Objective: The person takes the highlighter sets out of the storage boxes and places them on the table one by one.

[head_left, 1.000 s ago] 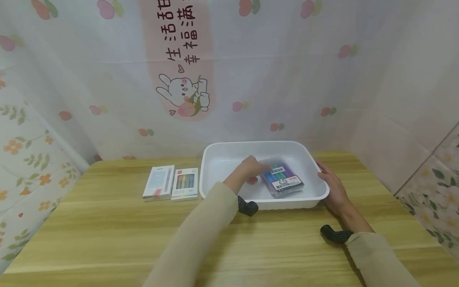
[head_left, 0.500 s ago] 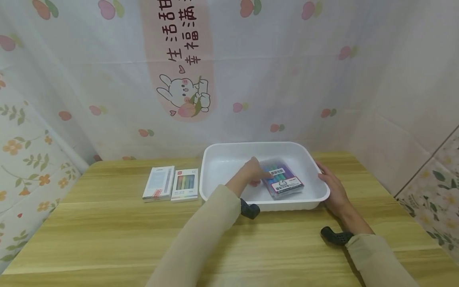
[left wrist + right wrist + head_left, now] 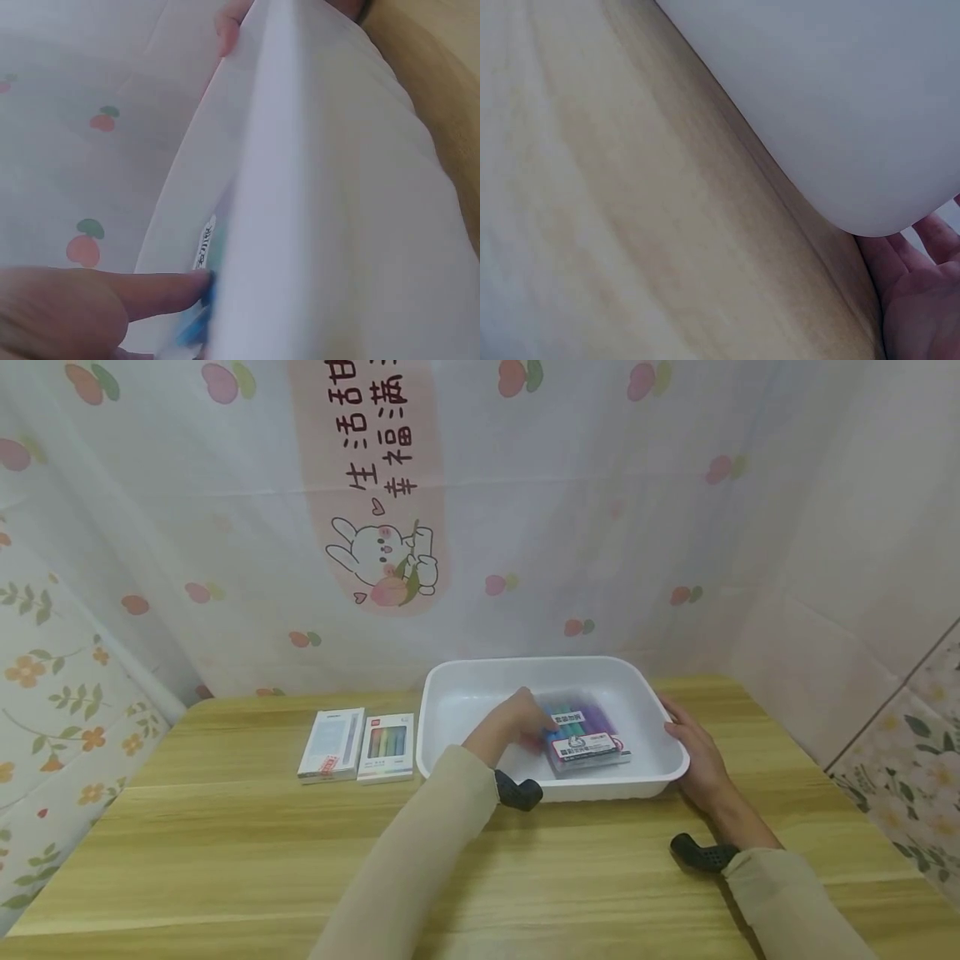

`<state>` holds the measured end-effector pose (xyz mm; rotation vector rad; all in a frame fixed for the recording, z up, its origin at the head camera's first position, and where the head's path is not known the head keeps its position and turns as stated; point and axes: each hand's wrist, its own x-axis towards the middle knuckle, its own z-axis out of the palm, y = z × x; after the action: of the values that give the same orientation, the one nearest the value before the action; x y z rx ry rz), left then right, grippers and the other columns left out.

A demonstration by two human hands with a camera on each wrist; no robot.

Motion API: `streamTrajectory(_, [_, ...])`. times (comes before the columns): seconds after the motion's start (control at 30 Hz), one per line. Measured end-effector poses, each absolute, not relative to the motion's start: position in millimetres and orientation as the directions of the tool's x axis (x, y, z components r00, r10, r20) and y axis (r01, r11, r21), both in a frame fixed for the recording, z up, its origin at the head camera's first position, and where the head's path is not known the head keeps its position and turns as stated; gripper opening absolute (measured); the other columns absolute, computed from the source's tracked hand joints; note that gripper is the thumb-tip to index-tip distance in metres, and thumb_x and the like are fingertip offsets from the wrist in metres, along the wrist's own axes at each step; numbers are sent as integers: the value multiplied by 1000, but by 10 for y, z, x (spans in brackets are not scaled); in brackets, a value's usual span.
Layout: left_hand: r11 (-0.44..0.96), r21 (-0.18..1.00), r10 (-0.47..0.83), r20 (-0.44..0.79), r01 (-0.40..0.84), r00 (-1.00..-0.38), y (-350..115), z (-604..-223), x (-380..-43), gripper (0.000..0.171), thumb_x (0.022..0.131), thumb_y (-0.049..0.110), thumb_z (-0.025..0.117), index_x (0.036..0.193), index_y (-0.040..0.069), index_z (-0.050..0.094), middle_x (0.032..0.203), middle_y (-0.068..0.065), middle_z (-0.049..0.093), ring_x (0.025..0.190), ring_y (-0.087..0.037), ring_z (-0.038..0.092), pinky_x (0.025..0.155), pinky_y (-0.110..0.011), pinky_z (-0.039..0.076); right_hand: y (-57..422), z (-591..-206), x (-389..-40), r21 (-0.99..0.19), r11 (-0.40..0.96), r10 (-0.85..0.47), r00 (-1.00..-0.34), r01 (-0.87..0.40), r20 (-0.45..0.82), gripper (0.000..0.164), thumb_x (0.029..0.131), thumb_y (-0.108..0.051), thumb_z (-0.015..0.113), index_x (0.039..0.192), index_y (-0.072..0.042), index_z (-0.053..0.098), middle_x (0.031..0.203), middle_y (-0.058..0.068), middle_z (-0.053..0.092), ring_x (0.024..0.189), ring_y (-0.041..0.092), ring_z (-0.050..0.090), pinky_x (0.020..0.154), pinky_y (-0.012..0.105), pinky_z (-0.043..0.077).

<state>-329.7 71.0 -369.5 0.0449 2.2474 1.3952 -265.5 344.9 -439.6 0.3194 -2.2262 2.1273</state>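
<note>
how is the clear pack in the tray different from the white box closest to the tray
The clear pack is inside the white tray, while the white box lies on the table. The left hand holds the pack; the box lies untouched. The pack is see-through, the box mostly white with one coloured patch. Both show several colours.

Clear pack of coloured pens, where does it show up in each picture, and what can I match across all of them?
Head: clear pack of coloured pens, right of centre, inside the white tray, at the left hand.
Left wrist: low, left of centre, at a fingertip, partly hidden by the tray's wall.
Right wrist: not in it.
Shared landmark: the white tray, upper right in the right wrist view.
</note>
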Motion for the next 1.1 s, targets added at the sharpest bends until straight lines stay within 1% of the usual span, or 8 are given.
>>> streamTrajectory(0.1, [412,871,289,-404,-269,-868,691,-3686,-3297,91,91,-3,68,158,-3,8,129,-30,52,99,-41,72,83,-42,63,3445,-4401,-2648,-983,42,-112,-979,-177,172,54,111,-30,32,163,-18,21,171,11,16,121,-11,55,95,13,52])
streamTrajectory(0.23, [338,892,298,-403,-299,-865,670,-3675,-3307,92,90,-7,67,160,1,6,136,-31,47,107,-42,69,84,-42,63,3438,-4394,-2636,-984,34,-103,-980,-172,168,55,111,-30,33,162,-17,22,169,11,21,119,-8,58,92,14,54])
streamTrajectory(0.4, [363,900,304,-359,-241,-882,617,-3638,-3309,89,91,-3,68,160,5,12,143,-28,45,105,-34,68,80,-37,63,3439,-4396,-2637,-985,5,-106,-980,-171,170,55,111,-28,34,162,-15,22,166,5,29,118,-6,59,91,15,55])
streamTrajectory(0.6, [350,914,318,-325,-208,-891,535,-3545,-3280,86,92,-1,68,160,11,17,141,-30,47,102,-36,70,74,-36,64,3463,-4411,-2641,-983,-47,-121,-976,-179,183,54,111,-24,34,162,-13,22,155,-6,41,118,-4,60,90,17,56])
streamTrajectory(0.7, [355,913,328,-322,-200,-888,492,-3517,-3278,86,92,0,69,160,13,18,139,-29,48,97,-34,71,72,-33,64,3472,-4410,-2636,-983,-45,-129,-975,-178,183,55,111,-25,33,163,-13,19,161,-2,36,119,-6,59,91,16,55])
streamTrajectory(0.8, [357,915,332,-313,-189,-890,437,-3501,-3276,86,92,1,70,160,15,19,137,-28,51,92,-31,72,70,-32,63,3472,-4409,-2634,-985,-25,-128,-977,-169,171,56,111,-27,33,163,-15,18,169,5,24,119,-7,59,91,15,55])
streamTrajectory(0.93, [338,925,330,-287,-171,-899,339,-3478,-3271,85,91,2,71,159,17,23,134,-27,53,88,-29,72,70,-32,63,3460,-4406,-2636,-986,-14,-130,-977,-167,167,56,111,-28,32,163,-14,17,171,13,14,120,-9,57,93,14,54])
streamTrajectory(1.1, [310,938,335,-260,-155,-906,163,-3413,-3253,84,92,2,70,159,21,23,132,-24,54,91,-27,70,72,-32,63,3449,-4402,-2637,-984,-11,-137,-974,-180,180,56,111,-28,31,163,-15,17,172,10,12,121,-12,54,95,12,51])
